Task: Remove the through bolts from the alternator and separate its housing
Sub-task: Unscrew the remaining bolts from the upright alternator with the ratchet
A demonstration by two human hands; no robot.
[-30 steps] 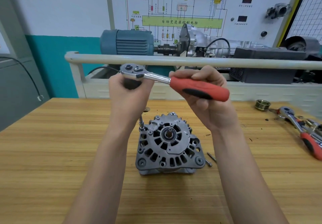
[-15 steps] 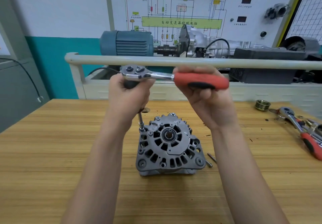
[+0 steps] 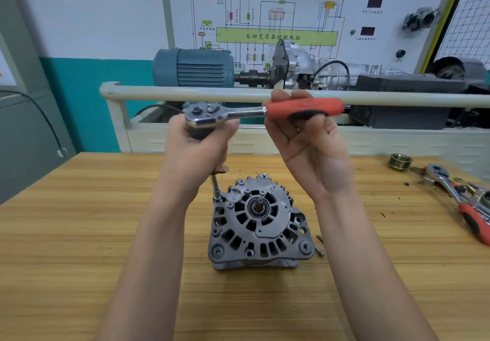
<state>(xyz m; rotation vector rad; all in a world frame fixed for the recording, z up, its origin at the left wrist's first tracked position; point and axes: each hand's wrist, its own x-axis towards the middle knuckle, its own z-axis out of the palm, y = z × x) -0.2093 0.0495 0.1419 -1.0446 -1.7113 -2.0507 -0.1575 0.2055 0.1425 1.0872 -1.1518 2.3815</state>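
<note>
The alternator (image 3: pixel 258 222) is being kept face-up on the wooden table (image 3: pixel 79 248), near the middle of the view, between the two forearms. At its 4 o'clock, a loose bolt (image 3: pixel 319 251) is lying on the wood, just beside the housing, with a second small fastener (image 3: pixel 320 238) lying close above it. At the alternator's 10 o'clock corner, an extension (image 3: pixel 216 188) is being held upright, its lower tip touching the housing; whether it is seated on a bolt head cannot be told. Above it, the left hand (image 3: pixel 197 150) is being wrapped around the upper part of the extension and the dark socket piece under the head of the ratchet (image 3: pixel 254 114), fingers curled tightly about them. The ratchet is being held nearly level, its handle pointing toward 3 o'clock. The red grip is being pinched by the right hand (image 3: pixel 310 144), fingers curled over the top and thumb under it, the palm turned toward the camera. Farther off, at 2 o'clock on the table, a pulley (image 3: pixel 400 161) is sitting, and a second ratchet (image 3: pixel 458 200) with a red handle is lying just beside it toward the right edge. Beyond the table, a pale rail (image 3: pixel 172 93) is running across, and behind it a blue motor (image 3: pixel 193 67) and a wiring board (image 3: pixel 275 17) are being seen.
</note>
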